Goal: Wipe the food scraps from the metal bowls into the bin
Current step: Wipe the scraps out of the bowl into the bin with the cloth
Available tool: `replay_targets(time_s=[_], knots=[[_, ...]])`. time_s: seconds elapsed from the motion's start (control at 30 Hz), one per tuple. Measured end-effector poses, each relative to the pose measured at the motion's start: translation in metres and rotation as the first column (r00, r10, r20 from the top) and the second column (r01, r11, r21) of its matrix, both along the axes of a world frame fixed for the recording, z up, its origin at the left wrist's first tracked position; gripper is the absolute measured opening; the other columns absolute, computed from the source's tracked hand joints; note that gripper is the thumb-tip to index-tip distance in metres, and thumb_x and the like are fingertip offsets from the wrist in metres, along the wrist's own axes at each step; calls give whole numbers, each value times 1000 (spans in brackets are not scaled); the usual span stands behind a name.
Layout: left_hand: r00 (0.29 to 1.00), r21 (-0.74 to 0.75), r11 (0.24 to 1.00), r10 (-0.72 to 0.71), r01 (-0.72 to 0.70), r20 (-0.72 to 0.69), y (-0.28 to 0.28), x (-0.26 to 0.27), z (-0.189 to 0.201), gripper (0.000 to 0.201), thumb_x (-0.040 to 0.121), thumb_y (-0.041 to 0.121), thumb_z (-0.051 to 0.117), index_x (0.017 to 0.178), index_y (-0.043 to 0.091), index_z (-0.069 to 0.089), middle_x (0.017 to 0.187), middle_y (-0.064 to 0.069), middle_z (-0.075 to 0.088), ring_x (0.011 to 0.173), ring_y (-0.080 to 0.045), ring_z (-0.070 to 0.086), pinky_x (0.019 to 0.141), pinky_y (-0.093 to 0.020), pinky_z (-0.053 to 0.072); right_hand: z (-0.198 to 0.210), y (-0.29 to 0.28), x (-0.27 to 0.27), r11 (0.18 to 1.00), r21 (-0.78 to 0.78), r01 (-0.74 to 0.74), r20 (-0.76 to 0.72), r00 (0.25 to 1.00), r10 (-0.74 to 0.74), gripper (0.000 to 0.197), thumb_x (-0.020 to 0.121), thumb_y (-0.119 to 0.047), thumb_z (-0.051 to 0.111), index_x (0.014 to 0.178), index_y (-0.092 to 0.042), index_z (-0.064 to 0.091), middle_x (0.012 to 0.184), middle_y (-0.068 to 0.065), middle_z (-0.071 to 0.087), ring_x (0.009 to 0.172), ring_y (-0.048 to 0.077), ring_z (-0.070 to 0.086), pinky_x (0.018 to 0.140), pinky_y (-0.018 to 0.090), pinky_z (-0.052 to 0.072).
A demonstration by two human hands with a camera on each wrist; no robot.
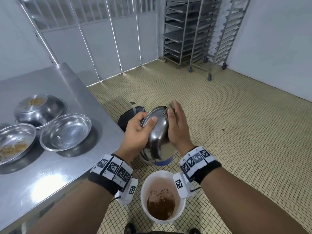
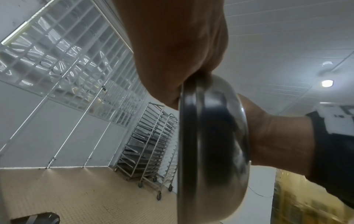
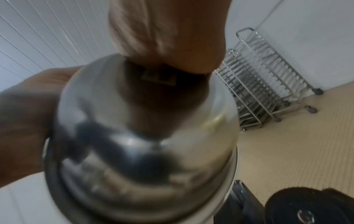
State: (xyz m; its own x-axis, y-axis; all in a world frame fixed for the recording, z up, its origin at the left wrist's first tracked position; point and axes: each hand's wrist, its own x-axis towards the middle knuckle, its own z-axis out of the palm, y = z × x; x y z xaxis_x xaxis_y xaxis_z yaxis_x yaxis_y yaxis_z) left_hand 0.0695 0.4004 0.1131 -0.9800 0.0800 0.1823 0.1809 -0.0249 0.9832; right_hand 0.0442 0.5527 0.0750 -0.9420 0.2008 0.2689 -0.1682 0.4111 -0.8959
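My left hand (image 1: 148, 116) grips a steel bowl (image 1: 157, 141) by its rim, thumb on the outside. The bowl is tipped on edge, its opening facing away to the left. My right hand (image 1: 173, 112) holds a small beige cloth (image 1: 170, 104) at the bowl's upper rim, palm against the bowl's outer wall. The left wrist view shows the bowl (image 2: 214, 151) edge-on; in the right wrist view its blurred outside (image 3: 143, 144) fills the frame. A white bucket (image 1: 181, 208) with brown scraps stands on the floor below my wrists. The bowl's inside is hidden.
On the steel table (image 1: 50, 174) at left sit an upturned bowl (image 1: 39, 108) with scraps on top, a clean bowl (image 1: 65, 131) and a bowl with scraps (image 1: 15, 144). A black bin (image 1: 125, 120) and a blue container (image 1: 164, 162) stand under the held bowl. Tray racks (image 1: 194, 31) line the far wall.
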Motion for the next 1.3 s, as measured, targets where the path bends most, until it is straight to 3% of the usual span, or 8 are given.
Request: replay_targets(time_s=[0.3,0.47,0.63,0.8,0.97,1.1,1.2,1.3], knots=[[995,-65,992,-104,104,-4,-25,-7,5,25,91,28,75,103,8,70,90,-11,77,72,-24,74,60,-30,58,30,27,8,917,207,-340,-23,936,352,63,96,-51,42,149,-18,49,146,-4,55,135,13,49,114,44,41],[988,-153,979,-144,133,-60,-36,-10,18,15,89,28,79,94,15,76,85,-7,77,69,-16,73,57,-22,54,51,31,20,944,-86,-317,71,944,324,42,105,-48,38,120,-21,67,123,-12,61,114,-1,54,105,32,43],[983,-178,973,-163,145,-89,-34,-12,24,8,94,12,70,91,9,76,67,5,74,55,-3,65,51,-14,48,58,33,22,931,-4,-364,120,925,362,25,97,-47,59,90,-24,67,83,-3,69,77,12,67,79,38,56],[981,-227,965,-157,128,-114,-41,-22,27,16,94,25,70,85,19,81,74,-10,76,61,-22,69,55,-26,54,62,38,26,889,-93,-448,92,885,456,23,98,-38,62,103,-20,74,92,4,74,86,24,71,83,43,58],[977,-226,965,-163,130,-135,-43,-25,31,19,92,28,70,86,14,80,75,-11,77,61,-22,70,57,-25,55,64,37,34,889,-240,-389,149,890,430,37,110,-35,35,114,-29,72,107,1,76,99,17,72,89,32,53],[968,-235,960,-194,154,-157,-42,-22,30,21,93,26,69,85,8,79,70,-10,75,55,-18,67,51,-23,51,67,42,34,888,-133,-440,204,865,459,24,104,-36,50,107,-44,73,110,-5,70,100,17,68,90,37,54],[970,-229,961,-191,154,-150,-40,-23,30,21,93,27,70,86,10,80,71,-13,75,55,-20,67,51,-23,51,71,44,35,858,-196,-474,209,835,509,20,105,-26,53,98,-32,71,87,-9,71,79,10,68,73,26,54],[980,-181,977,-141,114,-143,-40,-25,31,18,92,31,71,82,21,82,74,-12,76,60,-25,69,55,-28,54,68,44,34,866,-283,-413,147,873,464,18,103,-27,57,101,-16,71,88,4,71,77,20,68,71,29,56]])
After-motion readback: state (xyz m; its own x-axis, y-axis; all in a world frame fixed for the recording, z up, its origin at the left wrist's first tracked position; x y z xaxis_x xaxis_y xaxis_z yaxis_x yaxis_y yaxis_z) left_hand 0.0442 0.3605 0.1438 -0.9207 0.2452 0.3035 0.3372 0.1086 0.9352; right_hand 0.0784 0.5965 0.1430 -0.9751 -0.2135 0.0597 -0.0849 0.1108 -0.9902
